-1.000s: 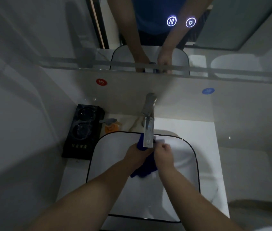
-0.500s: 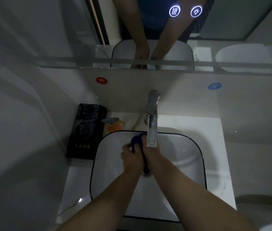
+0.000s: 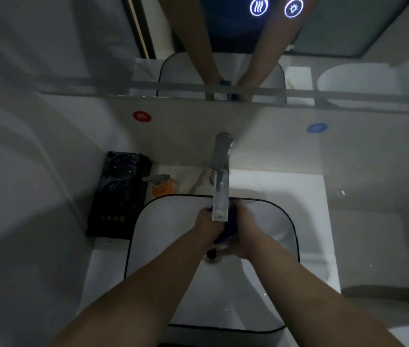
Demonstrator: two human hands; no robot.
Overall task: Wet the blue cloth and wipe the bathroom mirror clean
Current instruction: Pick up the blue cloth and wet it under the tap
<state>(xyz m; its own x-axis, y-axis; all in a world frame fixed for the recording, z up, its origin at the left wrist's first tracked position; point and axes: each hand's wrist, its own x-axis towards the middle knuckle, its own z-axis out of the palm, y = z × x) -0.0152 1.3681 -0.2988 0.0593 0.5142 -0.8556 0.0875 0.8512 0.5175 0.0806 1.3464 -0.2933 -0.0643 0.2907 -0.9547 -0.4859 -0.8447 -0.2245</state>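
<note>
1. Two hands, the left hand point(image 3: 207, 222) and the right hand point(image 3: 244, 231), clench the blue cloth point(image 3: 231, 225) bunched between them.
2. The cloth sits under the tap point(image 3: 221, 186) spout, over the basin point(image 3: 168, 236).
3. The mirror point(image 3: 73, 33) hangs above.

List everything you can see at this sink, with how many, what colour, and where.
mirror: 1, silvery, on the wall above the sink
lit icons: 2, white-blue, top of the mirror
red sticker: 1, red, wall below the mirror, left
blue sticker: 1, blue, same wall, right
faucet: 1, silver, behind the basin, spout over it
basin: 1, white with a dark rim, centre
drain stopper: 1, dark, basin floor
black holder: 1, black, countertop left of the basin
orange bottle: 1, orange with a grey pump, beside the holder
blue cloth: 1, dark blue, under the spout
left hand, right hand: 2, both gripping the cloth
</note>
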